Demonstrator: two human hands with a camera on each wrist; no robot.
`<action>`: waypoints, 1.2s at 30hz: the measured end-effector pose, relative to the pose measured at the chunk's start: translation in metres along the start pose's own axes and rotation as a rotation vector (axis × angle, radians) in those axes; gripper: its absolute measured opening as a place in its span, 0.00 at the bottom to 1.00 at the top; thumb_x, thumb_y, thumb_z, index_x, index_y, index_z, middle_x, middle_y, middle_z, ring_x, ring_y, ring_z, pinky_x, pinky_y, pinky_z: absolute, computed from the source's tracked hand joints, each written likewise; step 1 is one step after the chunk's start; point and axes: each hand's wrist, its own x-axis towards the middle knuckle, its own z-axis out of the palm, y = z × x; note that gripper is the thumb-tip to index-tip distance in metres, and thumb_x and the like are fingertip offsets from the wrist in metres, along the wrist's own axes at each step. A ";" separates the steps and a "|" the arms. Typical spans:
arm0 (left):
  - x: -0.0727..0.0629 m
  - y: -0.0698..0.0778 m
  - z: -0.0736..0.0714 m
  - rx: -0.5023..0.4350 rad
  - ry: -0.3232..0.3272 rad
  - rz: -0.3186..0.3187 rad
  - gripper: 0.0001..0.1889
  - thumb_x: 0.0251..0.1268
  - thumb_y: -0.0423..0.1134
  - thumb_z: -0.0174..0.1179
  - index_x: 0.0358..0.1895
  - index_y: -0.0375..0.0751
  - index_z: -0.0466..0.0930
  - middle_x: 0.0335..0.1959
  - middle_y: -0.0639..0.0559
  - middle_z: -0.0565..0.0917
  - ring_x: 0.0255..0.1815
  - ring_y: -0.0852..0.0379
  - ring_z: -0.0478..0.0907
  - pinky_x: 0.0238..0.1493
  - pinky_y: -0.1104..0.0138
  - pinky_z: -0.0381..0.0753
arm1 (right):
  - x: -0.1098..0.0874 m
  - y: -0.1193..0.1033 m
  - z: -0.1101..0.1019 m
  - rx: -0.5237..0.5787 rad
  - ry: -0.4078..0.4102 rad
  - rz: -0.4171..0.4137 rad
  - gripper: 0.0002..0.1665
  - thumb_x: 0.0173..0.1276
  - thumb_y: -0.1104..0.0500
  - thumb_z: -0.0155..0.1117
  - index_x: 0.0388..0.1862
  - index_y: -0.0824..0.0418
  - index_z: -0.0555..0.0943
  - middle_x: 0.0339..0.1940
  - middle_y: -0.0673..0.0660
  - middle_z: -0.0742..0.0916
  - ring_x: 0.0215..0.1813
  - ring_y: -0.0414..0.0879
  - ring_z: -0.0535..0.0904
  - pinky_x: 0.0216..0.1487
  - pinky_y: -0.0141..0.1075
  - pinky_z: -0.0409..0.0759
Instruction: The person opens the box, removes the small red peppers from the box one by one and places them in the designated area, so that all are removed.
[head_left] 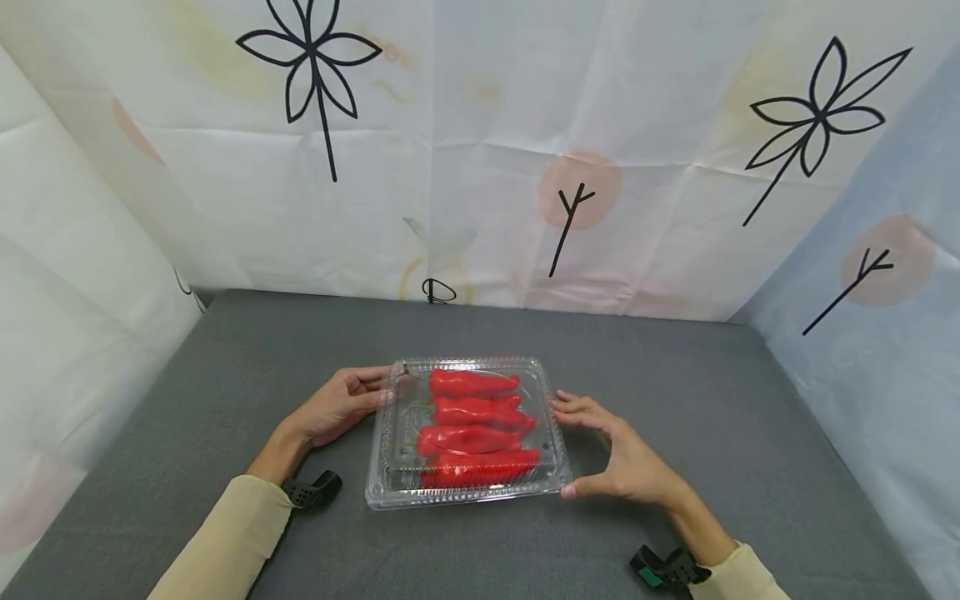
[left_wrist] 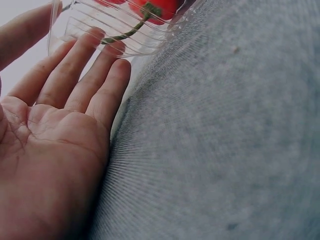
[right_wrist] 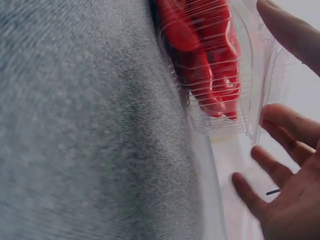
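Observation:
A clear plastic clamshell container [head_left: 381, 475] lies on the grey cloth with its lid down. Inside it, several long red peppers [head_left: 467, 439] are stacked in a row, lying crosswise. At the container's left side is my left hand [head_left: 330, 408], its straightish fingers touching the ribbed wall; the left wrist view shows a green stem [left_wrist: 127, 34] behind the plastic there. My right hand [head_left: 626, 458] is at the right side, thumb by the near corner and fingers spread along the edge. In the right wrist view its fingertips [right_wrist: 272, 111] meet the rim, with the palm apart from it.
Grey cloth [head_left: 300, 333] covers the table around the container. Pale printed fabric [head_left: 487, 167] hangs along the back and both sides. A black strap [head_left: 311, 490] is on the left wrist, and another black strap [head_left: 671, 569] is on the right.

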 end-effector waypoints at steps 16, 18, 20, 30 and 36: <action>0.001 -0.004 -0.003 -0.011 -0.035 0.043 0.28 0.77 0.27 0.53 0.75 0.23 0.59 0.65 0.46 0.80 0.61 0.56 0.79 0.58 0.62 0.83 | 0.003 -0.007 0.000 -0.110 0.039 -0.010 0.40 0.43 0.53 0.90 0.57 0.54 0.85 0.64 0.56 0.81 0.74 0.53 0.69 0.69 0.32 0.69; 0.001 -0.004 -0.003 -0.011 -0.036 0.043 0.28 0.77 0.27 0.53 0.75 0.24 0.59 0.65 0.47 0.80 0.61 0.57 0.79 0.59 0.63 0.82 | 0.002 -0.007 0.000 -0.111 0.037 -0.003 0.40 0.43 0.53 0.90 0.58 0.54 0.85 0.65 0.55 0.80 0.74 0.53 0.69 0.69 0.31 0.69; 0.001 -0.004 -0.003 -0.008 -0.037 0.043 0.28 0.77 0.27 0.53 0.75 0.24 0.60 0.65 0.48 0.80 0.62 0.57 0.79 0.59 0.63 0.82 | 0.002 -0.008 0.000 -0.109 0.033 0.000 0.40 0.43 0.53 0.89 0.58 0.55 0.85 0.66 0.55 0.80 0.73 0.53 0.69 0.68 0.32 0.70; 0.000 -0.003 -0.001 0.002 -0.010 0.017 0.28 0.76 0.28 0.55 0.75 0.25 0.60 0.65 0.44 0.79 0.60 0.55 0.80 0.58 0.61 0.83 | 0.001 -0.011 -0.002 -0.144 -0.004 0.012 0.39 0.47 0.50 0.87 0.60 0.57 0.85 0.68 0.54 0.79 0.75 0.53 0.68 0.70 0.40 0.70; 0.001 -0.003 -0.001 0.008 -0.003 0.014 0.29 0.76 0.29 0.55 0.75 0.25 0.60 0.65 0.44 0.80 0.62 0.54 0.79 0.59 0.61 0.83 | 0.001 -0.018 -0.005 -0.219 -0.021 -0.054 0.35 0.49 0.47 0.85 0.56 0.58 0.87 0.66 0.53 0.81 0.72 0.54 0.72 0.68 0.36 0.74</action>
